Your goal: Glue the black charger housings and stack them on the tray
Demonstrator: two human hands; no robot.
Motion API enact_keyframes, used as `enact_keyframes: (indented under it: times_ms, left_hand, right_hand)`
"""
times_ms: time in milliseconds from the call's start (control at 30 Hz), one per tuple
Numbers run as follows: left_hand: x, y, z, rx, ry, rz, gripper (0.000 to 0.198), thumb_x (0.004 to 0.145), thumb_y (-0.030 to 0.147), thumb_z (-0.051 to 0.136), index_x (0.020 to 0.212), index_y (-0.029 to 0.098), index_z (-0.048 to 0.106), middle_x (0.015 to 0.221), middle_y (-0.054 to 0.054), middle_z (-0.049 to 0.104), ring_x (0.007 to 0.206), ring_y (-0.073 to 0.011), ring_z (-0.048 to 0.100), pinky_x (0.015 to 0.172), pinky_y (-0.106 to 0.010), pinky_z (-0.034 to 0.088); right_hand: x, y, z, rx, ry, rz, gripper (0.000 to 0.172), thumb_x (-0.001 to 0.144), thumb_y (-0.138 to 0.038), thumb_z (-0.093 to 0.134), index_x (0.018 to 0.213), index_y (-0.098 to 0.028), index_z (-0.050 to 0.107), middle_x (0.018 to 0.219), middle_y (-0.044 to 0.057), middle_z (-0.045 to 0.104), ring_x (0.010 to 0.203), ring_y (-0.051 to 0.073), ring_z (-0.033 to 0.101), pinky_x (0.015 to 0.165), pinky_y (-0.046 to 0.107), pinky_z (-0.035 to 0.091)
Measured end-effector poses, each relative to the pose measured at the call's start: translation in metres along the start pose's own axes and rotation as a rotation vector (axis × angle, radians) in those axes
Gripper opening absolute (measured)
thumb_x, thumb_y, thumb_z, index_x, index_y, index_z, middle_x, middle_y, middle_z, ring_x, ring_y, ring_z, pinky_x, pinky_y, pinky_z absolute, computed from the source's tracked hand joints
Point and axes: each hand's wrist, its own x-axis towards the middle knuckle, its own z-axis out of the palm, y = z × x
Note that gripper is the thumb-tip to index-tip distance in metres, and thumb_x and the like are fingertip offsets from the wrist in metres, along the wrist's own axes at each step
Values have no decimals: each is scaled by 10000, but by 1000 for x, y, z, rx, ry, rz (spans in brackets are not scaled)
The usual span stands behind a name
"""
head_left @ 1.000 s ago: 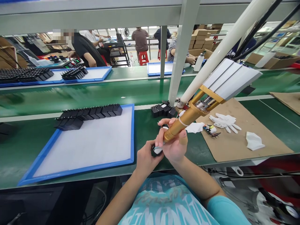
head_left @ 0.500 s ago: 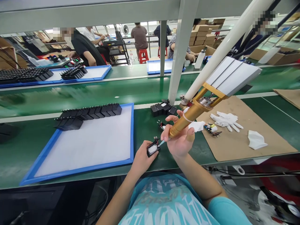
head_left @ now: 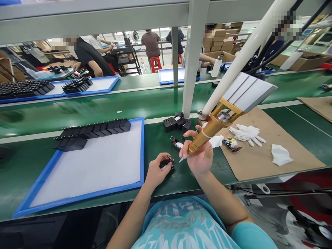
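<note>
My left hand (head_left: 156,172) is closed around a small black plastic housing (head_left: 166,164) and holds it low over the green bench. My right hand (head_left: 199,156) grips the gold barrel of a hanging dispenser tool (head_left: 204,136), whose pale tip points down-left toward the housing, a short gap away. The tool's white tube (head_left: 241,58) and grey block (head_left: 246,92) rise to the upper right. Another open housing (head_left: 176,143) lies just beyond my hands, and a cluster of black housings (head_left: 176,122) sits by the grey post.
A blue-rimmed white tray (head_left: 141,152) at left holds rows of black housings (head_left: 93,129). A cardboard sheet (head_left: 261,155) at right carries white gloves (head_left: 246,133), a cloth and a small circuit board (head_left: 231,143). Other people sit at far benches beyond the conveyor (head_left: 103,103).
My left hand has lowered the housing toward the bench and turned it. The dispenser tip has come away from the housing, and my right hand has lifted slightly right.
</note>
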Motion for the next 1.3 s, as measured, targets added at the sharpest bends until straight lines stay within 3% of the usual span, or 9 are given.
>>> enact_keyframes:
  times_ms: [133, 267, 367, 567, 767, 967, 1067, 1233, 1300]
  left_hand:
    - [-4, 4, -4, 300, 45, 170, 259, 773, 118, 499, 986, 201, 620, 902, -34, 678, 823, -168, 629, 790, -317, 516]
    - [-11, 12, -13, 406, -78, 228, 444, 874, 135, 452, 1308, 209, 506, 1110, -79, 664, 1016, -210, 583, 888, -374, 497]
    - [-18, 14, -15, 456, -65, 227, 439, 938, 209, 435, 1376, 227, 457, 1143, -72, 670, 1012, -207, 582, 903, -376, 497]
    - [-22, 10, 1, 434, 114, 206, 256, 919, 293, 525, 1144, 237, 634, 1068, -59, 705, 986, -206, 647, 876, -345, 521]
    - [-20, 6, 17, 397, 218, 191, 188, 921, 270, 507, 990, 240, 679, 1021, -46, 711, 973, -201, 651, 881, -332, 509]
    - [-23, 3, 9, 696, 47, 129, 364, 887, 375, 569, 1236, 278, 600, 929, -54, 676, 854, -227, 635, 736, -314, 493]
    - [-20, 3, 2, 472, 0, 11, 339, 898, 405, 536, 1204, 266, 582, 935, -49, 640, 863, -217, 618, 758, -327, 490]
    - [-17, 8, -5, -497, 46, -410, 471, 917, 580, 374, 1227, 236, 464, 820, -28, 575, 634, -146, 572, 544, -267, 476]
    - [-19, 13, -7, -804, 36, -480, 497, 902, 607, 381, 1220, 235, 467, 789, -25, 553, 573, -123, 534, 464, -231, 428]
  right_hand:
    - [0, 0, -4, -17, 6, 10, 383, 853, -571, 477, 1112, -290, 466, 975, 9, 626, 424, 81, 545, 399, 282, 499]
    - [1, 0, -9, -2, -4, 14, 381, 857, -563, 481, 1119, -288, 462, 972, 9, 626, 420, 81, 545, 400, 284, 503]
    - [2, -1, -11, 4, -9, 4, 364, 864, -547, 480, 1113, -282, 466, 976, 11, 627, 425, 85, 555, 401, 284, 505]
    - [5, -1, -15, -10, -3, 12, 371, 853, -559, 493, 1097, -282, 466, 967, 13, 633, 425, 89, 559, 399, 289, 510]
    - [6, -3, -19, -11, -2, 13, 334, 859, -537, 494, 1070, -278, 486, 982, 14, 627, 437, 86, 568, 412, 292, 526]
    - [6, -5, -23, 15, -6, 3, 298, 869, -502, 496, 1057, -270, 513, 983, 13, 620, 455, 88, 584, 421, 292, 535]
    - [6, -6, -23, -13, 10, 1, 334, 861, -512, 507, 1103, -282, 498, 1006, 23, 635, 454, 94, 586, 423, 304, 544]
    - [8, -8, -25, -35, 18, -10, 351, 860, -492, 527, 1142, -287, 496, 1117, 47, 636, 476, 98, 606, 443, 310, 555]
    - [8, -9, -26, -44, 32, -17, 335, 863, -479, 526, 1138, -288, 512, 1114, 44, 634, 485, 99, 607, 451, 307, 553]
